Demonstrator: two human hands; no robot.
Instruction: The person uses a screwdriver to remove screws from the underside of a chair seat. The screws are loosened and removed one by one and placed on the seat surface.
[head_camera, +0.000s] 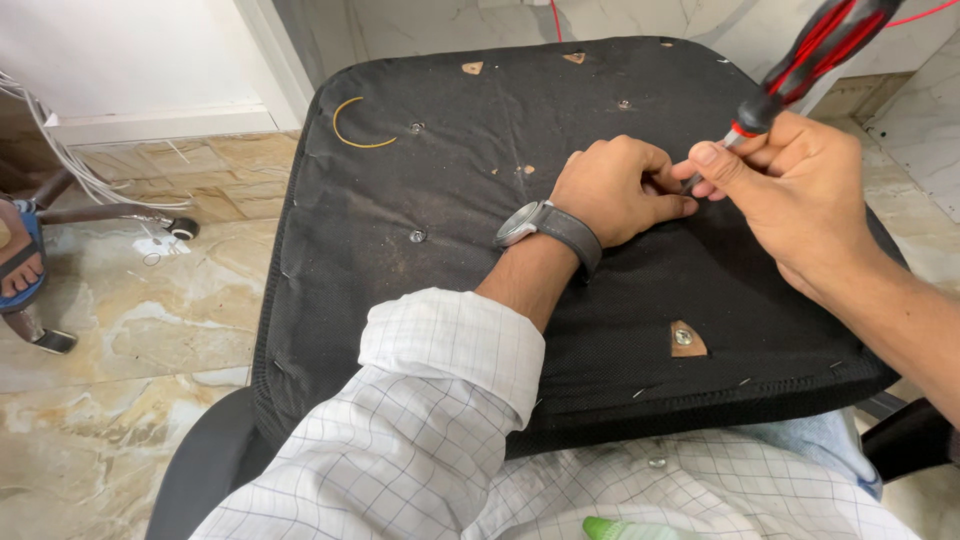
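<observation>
**Head view: both hands at a screw point on an upturned chair seat**

Head camera looks down along the person's forearms. Nearest the lens: a green object (610, 528), only its tip in frame at the bottom edge, kind not discernible. Above it, the white checked shirt sleeve (420, 420) of the left arm, cuff rolled back at the forearm.

Across the lap lies the chair seat (400, 280), underside up, covered in black fabric, dusty and stained. Near its front edge, a small tear in the fabric exposes a wooden patch with a screw (684, 338). Further bolts sit in the fabric at mid-left (417, 236) and upper left (416, 127).

Left hand (615, 190), with a grey-strapped wristwatch (545, 228) on the wrist, rests knuckles-up on the seat, fingers curled in and pinched at the screwdriver's tip. What it pinches is hidden.

Right hand (790, 195) is closed around the metal shaft of a screwdriver (800, 65) with a red-and-black handle, thumb and forefinger low on the shaft. The tool is tilted, handle up and right, tip meeting the seat at the left fingertips, right of centre.

Farther: a yellow-orange curved wire or band (350, 130) lies on the seat's far left. Beyond, marble floor (120, 330); at the left, a chair base with castors (180, 228) and white cables (60, 150).
</observation>
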